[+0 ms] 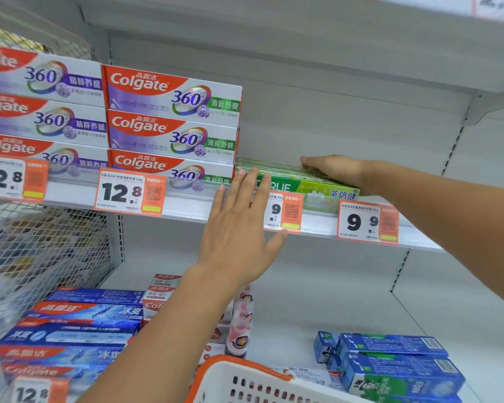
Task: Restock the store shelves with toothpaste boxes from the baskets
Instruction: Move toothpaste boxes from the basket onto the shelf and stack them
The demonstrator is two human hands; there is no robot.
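A green Darlie toothpaste box [306, 186] lies flat on the middle shelf [192, 209], just right of the stacked Colgate 360 boxes [173, 132]. My right hand [333, 167] rests flat on top of the green box, fingers straight, pointing left. My left hand [240, 228] is raised with its fingers straight and spread. Its fingertips touch the front left end of the green box at the shelf edge. The white basket with an orange rim [245, 382] sits at the bottom of the view.
Orange price tags [130, 194] hang along the shelf edge. A wire mesh divider [44, 245] stands at left. On the lower shelf lie blue Colgate boxes [76, 330], small bottles [240, 324] and blue-green Darlie boxes [396, 365]. Right of the green box the middle shelf is bare.
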